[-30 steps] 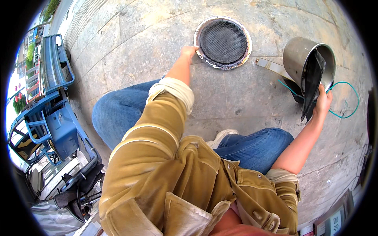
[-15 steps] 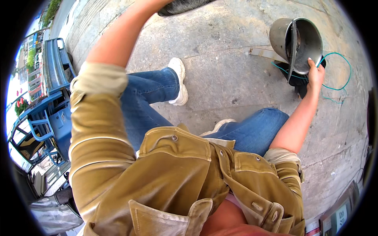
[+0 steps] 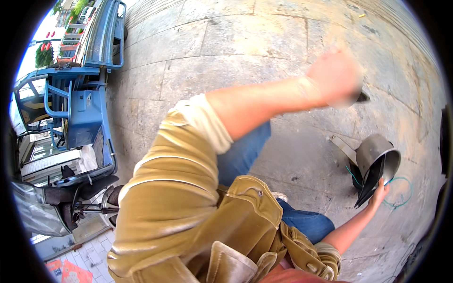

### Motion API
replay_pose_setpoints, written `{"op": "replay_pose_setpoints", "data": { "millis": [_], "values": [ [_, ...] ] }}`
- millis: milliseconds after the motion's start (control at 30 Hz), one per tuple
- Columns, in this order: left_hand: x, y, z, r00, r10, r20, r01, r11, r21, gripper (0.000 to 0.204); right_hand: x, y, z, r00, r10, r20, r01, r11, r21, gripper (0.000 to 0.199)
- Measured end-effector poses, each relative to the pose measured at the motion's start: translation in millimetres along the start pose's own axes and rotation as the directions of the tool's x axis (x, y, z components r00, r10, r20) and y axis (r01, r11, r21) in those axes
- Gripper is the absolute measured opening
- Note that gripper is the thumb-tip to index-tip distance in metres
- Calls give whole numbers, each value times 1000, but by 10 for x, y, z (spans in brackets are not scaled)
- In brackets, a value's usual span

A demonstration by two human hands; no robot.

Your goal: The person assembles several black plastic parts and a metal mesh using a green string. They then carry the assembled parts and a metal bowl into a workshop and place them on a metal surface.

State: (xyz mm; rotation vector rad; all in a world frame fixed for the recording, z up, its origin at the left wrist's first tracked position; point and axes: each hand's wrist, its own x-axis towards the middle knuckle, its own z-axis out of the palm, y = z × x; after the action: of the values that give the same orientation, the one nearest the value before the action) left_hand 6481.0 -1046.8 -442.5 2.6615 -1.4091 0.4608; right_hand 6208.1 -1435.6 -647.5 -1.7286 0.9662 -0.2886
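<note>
My left hand [image 3: 336,78] is raised across the middle of the view, blurred by motion, with its fingers curled. Only a dark edge of the round mesh pan [image 3: 363,97] sticks out below it. My right hand [image 3: 380,191] reaches low at the right and grips a black flat piece [image 3: 371,181]. That piece stands tilted inside a grey metal pot [image 3: 377,151] on the pavement. The pot's flat handle [image 3: 342,146] points left. A teal cord [image 3: 402,200] loops on the ground beside the pot. My tan jacket and blue jeans fill the lower middle.
Grey stone paving slabs [image 3: 226,42] cover the ground. A blue cargo cart [image 3: 87,108] stands along the left edge, with a dark vehicle seat [image 3: 94,186] below it. Red packets [image 3: 71,273] lie at the bottom left.
My left hand picked the round mesh pan up off the pavement and swung it up and to the right. My right hand stayed on the black piece in the pot.
</note>
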Motion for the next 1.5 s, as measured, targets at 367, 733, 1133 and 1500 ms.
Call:
{"op": "replay_pose_setpoints", "data": {
  "millis": [367, 733, 1133, 1500],
  "values": [
    [-581, -619, 234, 961, -269, -62, 243, 931, -274, 4, -199, -1152, 54, 976, 203, 79, -162, 920, -356, 40],
    [-3326, -2002, -1826, 644, -759, -97, 758, 614, 221, 11, -656, -3252, 384, 911, 336, 238, -285, 932, -224, 25],
    [-5522, -950, -4406, 126, -991, -40, 751, 69, 656, 8, -669, -4252, 882, 954, 161, 254, -62, 932, -358, 29],
    [-4940, 2456, -4027, -535, -813, -229, 686, -576, 445, 9, 90, -4482, 1269, 873, 69, 483, 149, 905, -398, 19]
  ]
}}
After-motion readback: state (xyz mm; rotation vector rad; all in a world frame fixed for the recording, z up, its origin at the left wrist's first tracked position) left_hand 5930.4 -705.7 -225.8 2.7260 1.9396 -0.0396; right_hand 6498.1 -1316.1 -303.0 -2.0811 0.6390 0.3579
